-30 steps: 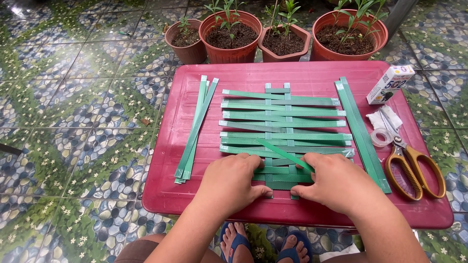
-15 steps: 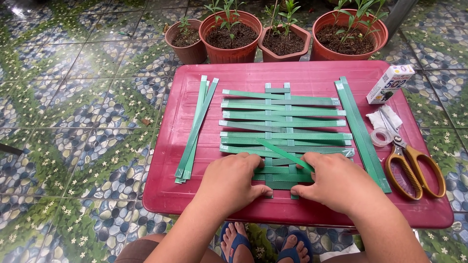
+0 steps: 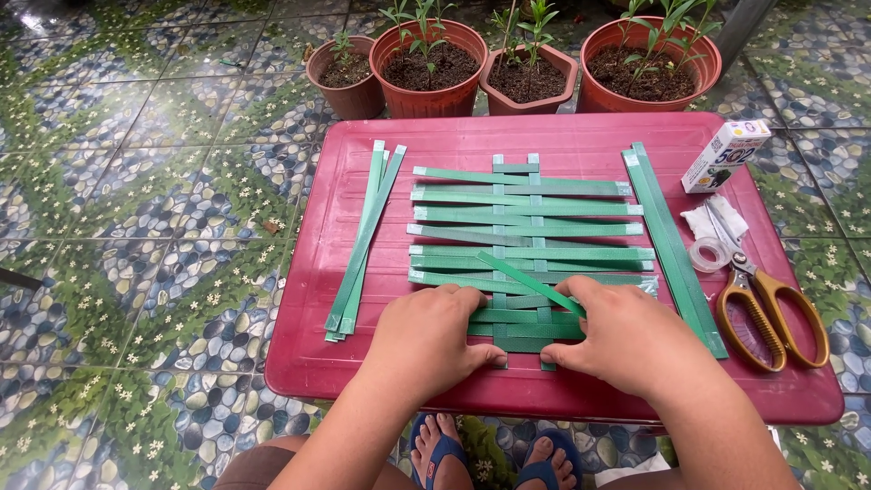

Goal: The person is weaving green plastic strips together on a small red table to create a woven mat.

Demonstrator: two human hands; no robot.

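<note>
Hands are laid flat on the near end of a woven mat of green strips point(image 3: 526, 236), which lies in the middle of a red tray table point(image 3: 581, 136). Little is found changed against the frames of a second and half a second ago: both hands are seen in the same places, the mat is not shifted, and the loose strip point(image 3: 531, 283) slanting up between the hands is held at the same angle. From this it is judged that the weave is being pressed and steadied at its near edge rather than being extended at this instant.

The left hand point(image 3: 426, 340) is spread palm down, with its fingertips pressed on the lower crossing strips; nothing is clasped in it. The right hand point(image 3: 626, 336) is likewise lowered palm down, its fingertips set against the near rows. The lower end of the slanting strip runs under this hand, but whether it is pinched there cannot be told. Both forearms are brought in from the near edge, with the wrists kept low.

A bundle of spare strips point(image 3: 363, 240) is left to the left of the mat, and a second pair of strips point(image 3: 673, 245) to its right. Orange-handled scissors point(image 3: 771, 308), a roll of clear tape point(image 3: 709, 255) and a small white box point(image 3: 726, 154) are kept on the tray's right side. Four potted plants point(image 3: 426, 68) are ranged beyond it on the tiled floor point(image 3: 145, 236).
</note>
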